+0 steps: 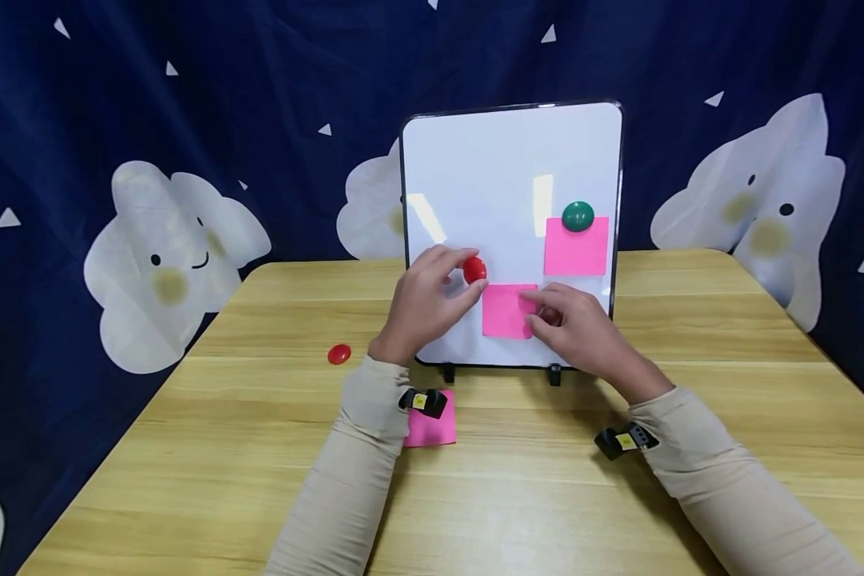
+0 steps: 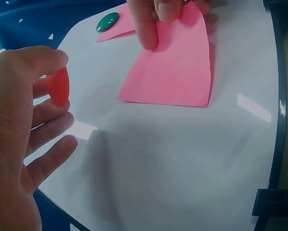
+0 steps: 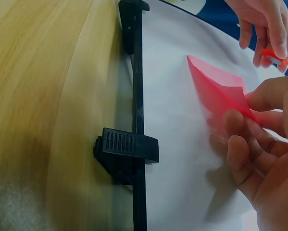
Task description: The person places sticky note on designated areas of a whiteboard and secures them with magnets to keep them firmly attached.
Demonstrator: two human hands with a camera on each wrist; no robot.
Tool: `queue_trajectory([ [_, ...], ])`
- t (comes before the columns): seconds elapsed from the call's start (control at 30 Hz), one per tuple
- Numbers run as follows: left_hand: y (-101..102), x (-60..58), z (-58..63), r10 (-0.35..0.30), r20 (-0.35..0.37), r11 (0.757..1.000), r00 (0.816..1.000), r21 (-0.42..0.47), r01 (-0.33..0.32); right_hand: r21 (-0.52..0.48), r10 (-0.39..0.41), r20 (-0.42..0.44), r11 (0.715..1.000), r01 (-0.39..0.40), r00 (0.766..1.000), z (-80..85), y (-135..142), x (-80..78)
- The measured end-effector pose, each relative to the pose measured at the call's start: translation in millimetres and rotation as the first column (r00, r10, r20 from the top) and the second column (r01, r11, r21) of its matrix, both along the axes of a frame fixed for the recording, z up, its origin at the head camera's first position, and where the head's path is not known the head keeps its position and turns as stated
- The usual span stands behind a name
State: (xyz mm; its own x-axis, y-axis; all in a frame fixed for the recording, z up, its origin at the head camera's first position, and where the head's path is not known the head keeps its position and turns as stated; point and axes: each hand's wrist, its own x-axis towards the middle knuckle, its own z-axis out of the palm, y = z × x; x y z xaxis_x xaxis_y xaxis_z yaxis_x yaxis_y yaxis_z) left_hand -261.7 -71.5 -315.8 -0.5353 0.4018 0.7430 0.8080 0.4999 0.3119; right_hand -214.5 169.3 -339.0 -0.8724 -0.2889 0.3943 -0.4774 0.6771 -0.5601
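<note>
My left hand (image 1: 425,302) pinches a round red magnet (image 1: 475,270) between thumb and fingers, in front of the whiteboard (image 1: 475,176). In the right wrist view a grey disc shows on the back of that magnet. My right hand (image 1: 583,328) pinches a pink sticky note (image 1: 506,312) by its right edge, against the lower middle of the board. The note bends where the fingers grip it, as the right wrist view shows. A green magnet (image 1: 578,216) sits over the top edge of another pink note (image 1: 576,250) at the board's right side.
The whiteboard stands upright on black feet (image 1: 555,374) on the wooden table (image 1: 518,496). Another red magnet (image 1: 339,354) lies on the table to the left. A pink note (image 1: 432,428) lies near my left wrist. Behind hangs a dark blue curtain (image 1: 295,72) with clouds.
</note>
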Motion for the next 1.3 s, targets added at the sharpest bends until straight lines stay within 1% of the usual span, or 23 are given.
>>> queue_trajectory([
  [0.2, 2.6, -0.8, -3.0, 0.029, 0.017, 0.999, 0.999, -0.032, -0.028, 0.009, 0.006, -0.022, 1.0, -0.005, 1.0, -4.7, 0.8, -2.1],
  [0.5, 9.5, -4.2, -9.8, 0.027, -0.026, 0.999, 0.999, -0.02, -0.028, 0.0, 0.004, -0.048, 1.0, -0.004, 0.999, -8.4, 0.5, -2.2],
  [0.83, 13.9, -2.7, -19.4, 0.032, -0.076, 0.999, 0.997, -0.035, -0.035, -0.003, 0.012, -0.068, 1.0, -0.013, 0.998, -10.4, -2.1, -1.8],
  [1.1, 20.0, -0.6, -20.9, 0.052, -0.092, 0.997, 0.994, -0.044, -0.056, -0.018, 0.013, -0.117, 1.0, -0.015, 0.993, -12.2, -3.8, -2.7],
  [1.2, 23.7, -0.7, -20.1, 0.052, -0.104, 0.997, 0.993, -0.046, -0.057, -0.018, -0.002, -0.13, 1.0, 0.0, 0.992, -9.9, -2.6, -1.7],
  [1.3, 28.2, -1.8, -19.3, 0.048, -0.121, 0.998, 0.992, -0.044, -0.054, -0.016, -0.023, -0.123, 1.0, 0.021, 0.992, -7.6, -1.0, -0.2],
])
